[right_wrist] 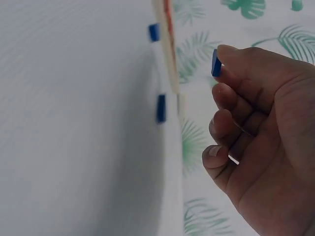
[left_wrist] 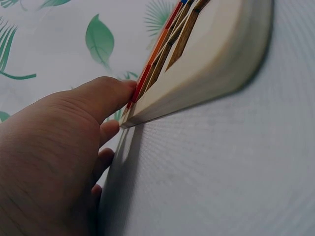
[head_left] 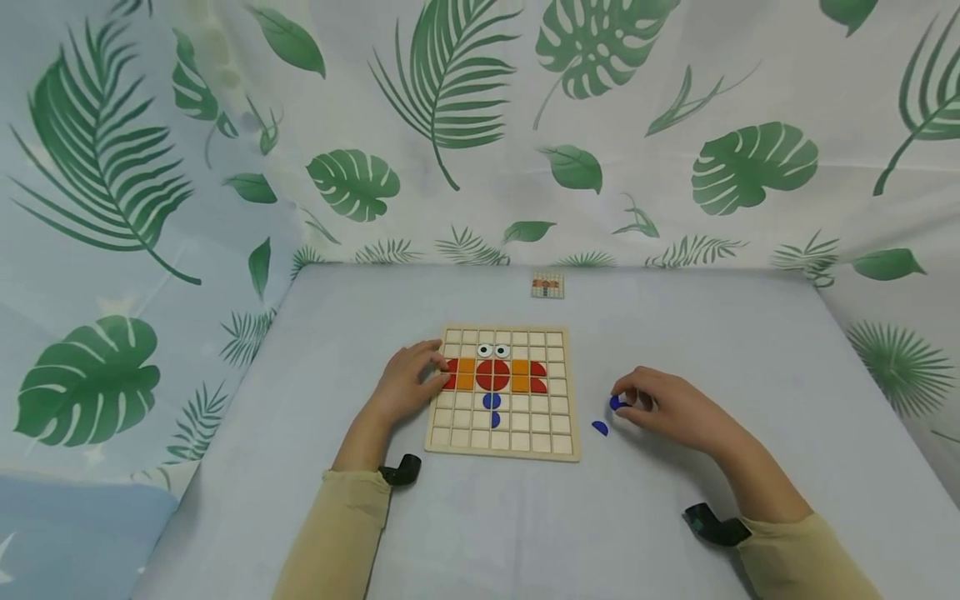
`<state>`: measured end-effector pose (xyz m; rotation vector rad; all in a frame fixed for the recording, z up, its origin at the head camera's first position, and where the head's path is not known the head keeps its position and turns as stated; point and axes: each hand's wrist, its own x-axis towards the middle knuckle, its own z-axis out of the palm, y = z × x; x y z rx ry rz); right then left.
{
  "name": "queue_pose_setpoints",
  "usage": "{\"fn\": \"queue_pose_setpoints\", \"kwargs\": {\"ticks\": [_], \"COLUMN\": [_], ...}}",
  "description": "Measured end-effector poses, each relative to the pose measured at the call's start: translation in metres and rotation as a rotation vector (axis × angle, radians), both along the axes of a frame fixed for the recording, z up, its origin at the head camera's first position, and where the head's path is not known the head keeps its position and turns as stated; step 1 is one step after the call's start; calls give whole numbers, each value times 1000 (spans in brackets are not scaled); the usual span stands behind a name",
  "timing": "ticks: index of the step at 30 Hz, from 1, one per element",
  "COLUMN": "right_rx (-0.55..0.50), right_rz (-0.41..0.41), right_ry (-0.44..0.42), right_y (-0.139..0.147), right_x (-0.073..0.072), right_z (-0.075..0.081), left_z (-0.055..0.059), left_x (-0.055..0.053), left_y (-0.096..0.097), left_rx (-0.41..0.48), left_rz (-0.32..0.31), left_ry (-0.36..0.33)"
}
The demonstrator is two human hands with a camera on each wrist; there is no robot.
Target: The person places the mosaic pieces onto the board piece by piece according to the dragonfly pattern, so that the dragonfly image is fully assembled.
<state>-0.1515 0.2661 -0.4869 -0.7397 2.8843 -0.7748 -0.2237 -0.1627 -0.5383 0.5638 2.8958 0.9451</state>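
A wooden grid board (head_left: pixel 531 446) lies on the table, with red, orange and blue flat pieces and two round eye pieces set in its squares. My left hand (head_left: pixel 405 379) rests along its left edge; in the left wrist view the thumb (left_wrist: pixel 110 93) touches a red piece at the rim. To the right of the board, my right hand (head_left: pixel 678 408) pinches a small blue piece (right_wrist: pixel 216 63) between thumb and forefinger, the other fingers loosely bent. Below it a blue half-circle piece (head_left: pixel 600 427) lies on the table, and the right wrist view shows another blue piece (right_wrist: pixel 161 108) there.
A small pattern card (head_left: pixel 547 285) with a similar picture lies at the far side of the table (head_left: pixel 465 525). Leaf-printed cloth (head_left: pixel 480 208) hangs behind and at both sides. Each wrist carries a black camera (head_left: pixel 401 471).
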Motion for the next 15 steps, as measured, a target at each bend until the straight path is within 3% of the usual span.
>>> {"fn": "queue_pose_setpoints", "kwargs": {"ticks": [5,15], "right_rx": [-27,-40], "right_rz": [25,71], "right_ry": [-4,-91], "right_y": [-22,-82], "right_x": [-8,-22], "right_z": [10,26], "left_z": [-2,-3], "left_x": [0,-1], "left_y": [-1,-2], "left_rx": [1,-16], "left_rz": [5,1], "left_ry": [1,-9]}}
